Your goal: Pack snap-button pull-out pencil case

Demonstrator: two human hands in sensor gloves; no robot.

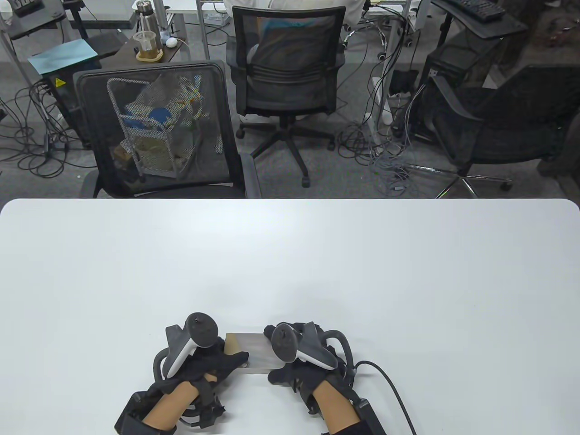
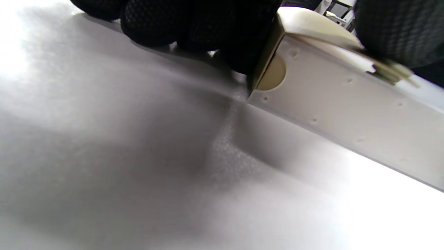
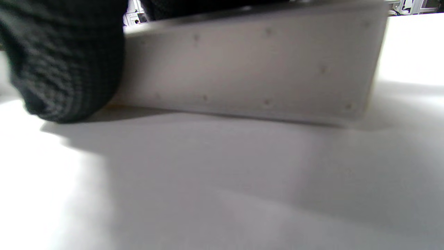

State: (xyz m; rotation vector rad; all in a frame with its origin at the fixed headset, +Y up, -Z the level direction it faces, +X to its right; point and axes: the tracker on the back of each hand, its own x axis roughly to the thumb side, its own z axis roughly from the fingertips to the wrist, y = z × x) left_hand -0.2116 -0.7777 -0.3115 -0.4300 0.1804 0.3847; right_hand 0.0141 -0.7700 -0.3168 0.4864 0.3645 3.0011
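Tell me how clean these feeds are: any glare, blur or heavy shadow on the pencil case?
Table view: sharp and evenly lit, but the trackers hide most of the pencil case between the left hand and right hand. Left wrist view: table blown out at the top left and lower right, with a dark shadow beside the case. Right wrist view: soft overall, thumb blurred, glare on the left.

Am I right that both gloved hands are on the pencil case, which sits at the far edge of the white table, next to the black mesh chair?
Not quite. Both the left hand and right hand are on the pencil case, but the table view shows it at the near edge of the white table, close to the person, well away from the black mesh chair.
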